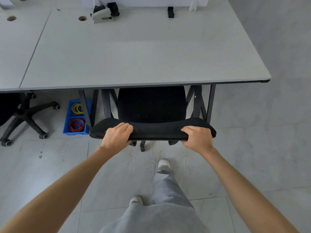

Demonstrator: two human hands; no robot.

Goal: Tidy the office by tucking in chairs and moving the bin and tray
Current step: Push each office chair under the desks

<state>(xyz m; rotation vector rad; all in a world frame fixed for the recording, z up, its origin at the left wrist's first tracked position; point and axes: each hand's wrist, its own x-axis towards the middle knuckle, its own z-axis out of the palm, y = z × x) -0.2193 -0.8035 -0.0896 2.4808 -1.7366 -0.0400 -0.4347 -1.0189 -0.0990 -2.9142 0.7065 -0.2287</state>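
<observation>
A black chair (151,105) sits in the middle of the frame, with its seat partly under a big grey desk (134,52). The top of the chair's back is nearest the camera. The left hand (117,136) grips the top edge of the chair back on its left side, with the fingers curled over the top. The right hand (197,136) grips the same edge on its right side in the same way. Both arms reach out from the bottom of the frame.

At the middle left of the frame, on the floor under the front edge of the desk, sits a blue tray (76,117). It is just beside the chair and a dark desk leg crosses in front of it. The tray has two boxes inside it. The box farther from the camera holds a coil of yellow wire (77,108). The box nearer the camera holds a coil of red wire (76,125).

At the far left of the frame a second chair (25,115) shows its black legs and wheels, with its seat under the next desk.

At the top middle of the frame, on the far side of the desk, lies a small white and black gadget (105,12). Two round holes are in the desk tops near it.

At the bottom of the frame are the person's grey trousers (161,207) and two white shoes on the grey tiled floor (260,140).
</observation>
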